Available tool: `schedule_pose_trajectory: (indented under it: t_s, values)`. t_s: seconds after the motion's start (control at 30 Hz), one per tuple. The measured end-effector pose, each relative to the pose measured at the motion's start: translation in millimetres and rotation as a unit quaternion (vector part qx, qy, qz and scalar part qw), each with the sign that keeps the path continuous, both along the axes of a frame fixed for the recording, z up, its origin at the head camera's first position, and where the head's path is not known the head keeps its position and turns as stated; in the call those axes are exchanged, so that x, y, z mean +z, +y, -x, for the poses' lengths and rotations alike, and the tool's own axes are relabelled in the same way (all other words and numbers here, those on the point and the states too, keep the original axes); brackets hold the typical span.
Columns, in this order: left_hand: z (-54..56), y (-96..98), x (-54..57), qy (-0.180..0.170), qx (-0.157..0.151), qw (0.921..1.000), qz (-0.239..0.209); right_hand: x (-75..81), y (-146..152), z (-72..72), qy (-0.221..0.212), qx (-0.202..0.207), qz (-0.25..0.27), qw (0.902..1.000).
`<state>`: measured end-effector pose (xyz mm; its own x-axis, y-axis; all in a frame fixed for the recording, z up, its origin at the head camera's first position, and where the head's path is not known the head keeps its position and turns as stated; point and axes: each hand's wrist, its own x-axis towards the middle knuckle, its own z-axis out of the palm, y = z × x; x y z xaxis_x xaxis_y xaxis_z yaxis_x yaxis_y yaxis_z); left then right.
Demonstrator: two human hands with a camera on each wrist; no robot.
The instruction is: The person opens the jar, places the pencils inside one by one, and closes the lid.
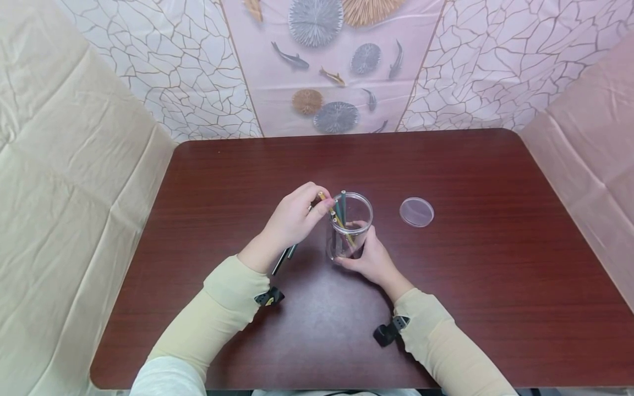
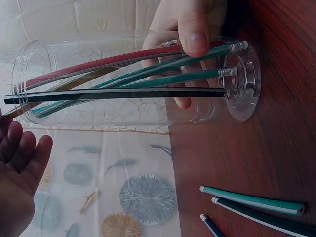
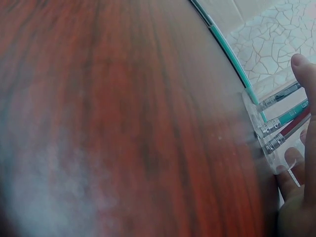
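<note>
"What's in your grip?"

"My left grip (image 1: 295, 215) pinches a slim yellow pencil (image 2: 69, 85) near its upper end, at the mouth of a clear, cylindrical plastic jar (image 2: 148, 112); most of the pencil slants inside. My right grip (image 1: 373, 258) wraps the jar low down. Whether its base touches the table (image 1: 475, 286), I can't tell"

"How would you do this well?"

"I judge it's loading. I'd steady the jar without squeezing its wall, slide the pencil past the slender red pencil (image 2: 123, 58) and the straight black pencil (image 2: 148, 94), then release above the rim"

"Any writing?"

"From the right wrist, small print on a glossy teal pencil (image 3: 291, 114) in the jar, too small to read. I see no brand on the jar or the round, clear lid (image 1: 416, 212) beyond it, nor on the loose pencils (image 2: 252, 199) lying left"
</note>
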<state>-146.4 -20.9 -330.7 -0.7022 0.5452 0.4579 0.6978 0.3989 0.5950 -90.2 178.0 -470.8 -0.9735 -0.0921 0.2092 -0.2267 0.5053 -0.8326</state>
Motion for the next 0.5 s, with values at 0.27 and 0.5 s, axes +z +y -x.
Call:
schedule_pose_trajectory:
  t_s: [0.27,0.5]
  values:
    - [1.5,0.1,-1.7,0.027,0.0,0.9995,-0.017,1.0,0.1,-0.7,-0.008,0.002,0.008,0.9999]
    - [2.6,0.3,-0.8,0.02,-0.003,0.9993,-0.031,-0.7,1.0,-0.1,-0.007,0.003,0.006,1.0]
